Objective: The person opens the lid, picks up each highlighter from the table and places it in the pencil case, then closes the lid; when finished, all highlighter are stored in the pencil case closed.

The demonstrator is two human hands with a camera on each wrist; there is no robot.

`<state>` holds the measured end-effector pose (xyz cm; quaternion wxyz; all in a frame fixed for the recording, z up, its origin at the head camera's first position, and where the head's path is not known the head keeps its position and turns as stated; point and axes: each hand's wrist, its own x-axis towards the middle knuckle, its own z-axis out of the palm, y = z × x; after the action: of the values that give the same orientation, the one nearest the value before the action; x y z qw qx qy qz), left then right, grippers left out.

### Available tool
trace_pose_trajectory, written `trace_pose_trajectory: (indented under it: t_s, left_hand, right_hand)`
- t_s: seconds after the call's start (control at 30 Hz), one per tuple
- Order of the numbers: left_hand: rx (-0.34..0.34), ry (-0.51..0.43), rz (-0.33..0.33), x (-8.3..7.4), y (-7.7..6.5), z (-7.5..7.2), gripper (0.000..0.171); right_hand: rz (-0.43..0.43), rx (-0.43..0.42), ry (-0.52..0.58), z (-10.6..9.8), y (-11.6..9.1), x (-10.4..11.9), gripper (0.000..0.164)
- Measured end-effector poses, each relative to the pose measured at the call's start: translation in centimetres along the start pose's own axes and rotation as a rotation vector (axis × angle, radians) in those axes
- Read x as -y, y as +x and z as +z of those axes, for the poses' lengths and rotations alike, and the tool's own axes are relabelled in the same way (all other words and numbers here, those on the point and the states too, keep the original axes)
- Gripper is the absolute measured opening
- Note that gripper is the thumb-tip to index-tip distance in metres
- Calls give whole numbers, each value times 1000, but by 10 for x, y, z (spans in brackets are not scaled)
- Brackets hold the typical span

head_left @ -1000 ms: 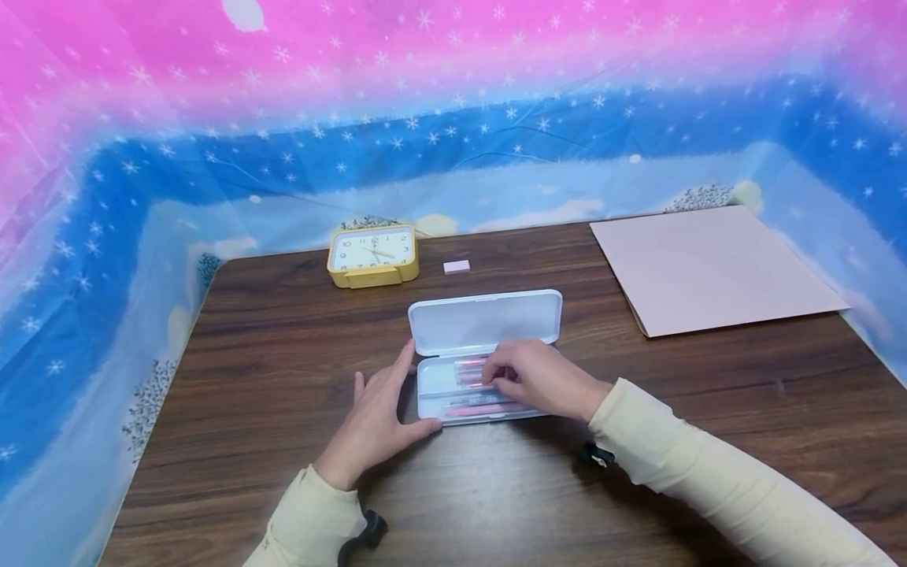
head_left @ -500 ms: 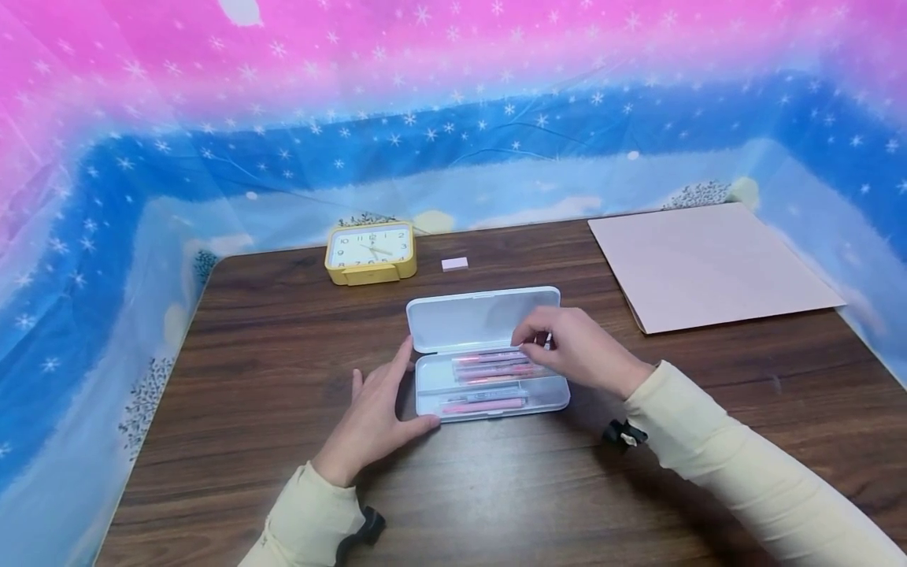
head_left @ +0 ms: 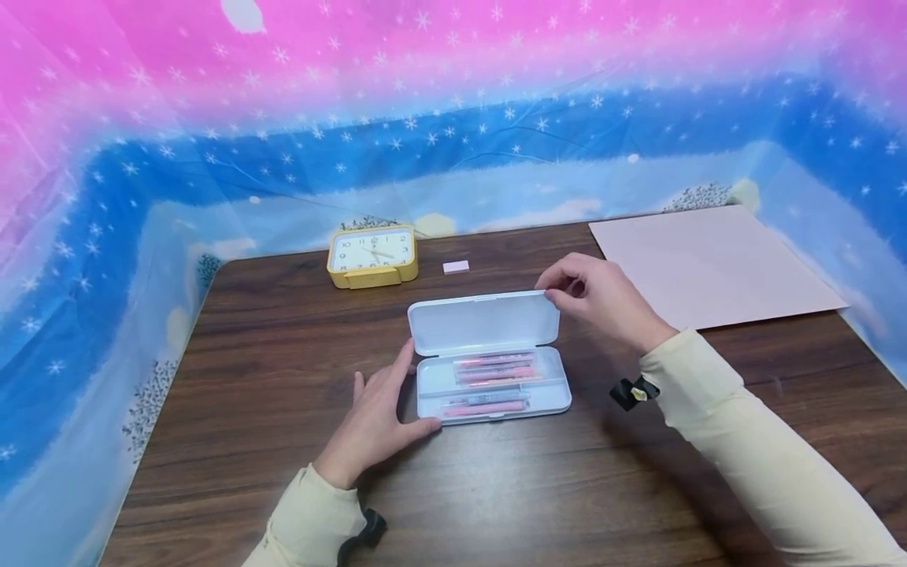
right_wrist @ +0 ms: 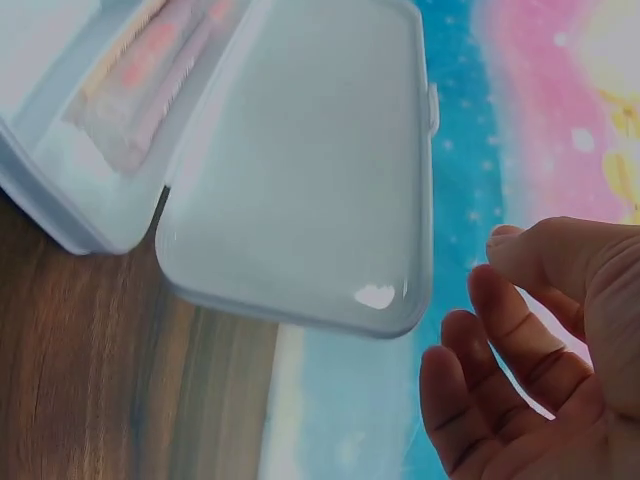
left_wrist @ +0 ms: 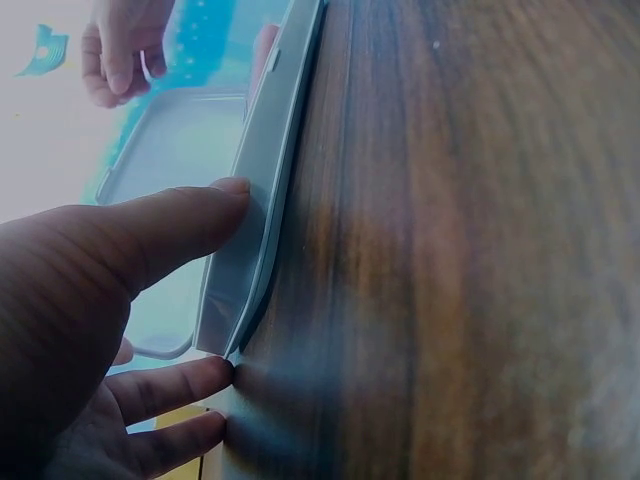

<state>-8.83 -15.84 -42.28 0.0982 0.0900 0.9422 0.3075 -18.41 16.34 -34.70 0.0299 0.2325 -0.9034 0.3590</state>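
Observation:
A white pencil case (head_left: 549,396) lies on the table with its lid (head_left: 482,324) raised at the back. Inside, a clear packet of pinkish pens (head_left: 496,368) fills the rear compartment, while a pink pen (head_left: 485,409) and a clear-grey one share the front. My left hand (head_left: 377,421) rests at the case's left end, its thumb (left_wrist: 190,225) touching the front wall and its fingers fairly straight. Beside the lid's upper right corner is my right hand (head_left: 598,295). In the right wrist view its fingers (right_wrist: 520,340) are loosely bent, apart from the lid and holding nothing.
A yellow clock (head_left: 373,256) stands at the back left of the wooden table (head_left: 283,339). Right of it lies a small pale pink block (head_left: 457,267). A large pale pink board (head_left: 716,268) covers the back right. A patterned cloth (head_left: 453,134) hangs around the table.
My right hand has withdrawn from the pens inside the case and moved up and right to the lid's corner. The packet of pens is now uncovered. My left hand has stayed in place.

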Motion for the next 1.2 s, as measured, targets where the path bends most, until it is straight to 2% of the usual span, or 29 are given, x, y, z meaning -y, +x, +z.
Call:
trace_pose_trajectory:
  t_s: [0.3,0.6,0.7,1.03,1.2]
  left_hand:
    - [2,3,-8,-2,-2,3,115]
    - [-16,4,11,-3,-2,2,118]
    - [-16,2,9,-3,-2,1,120]
    - [-8,34,22,1,-5,-5,118]
    - [-11,47,61,0,-9,-9,111]
  right_hand:
    - [96,15,72,9,2,-14,13]
    - [88,15,24,9,-4,-13,11]
    - [48,30,4,7,-10,-11,10]
    - [-164,100,-85,4,-37,-3,10]
    - [-253,173,-173,7,-52,-2,14]
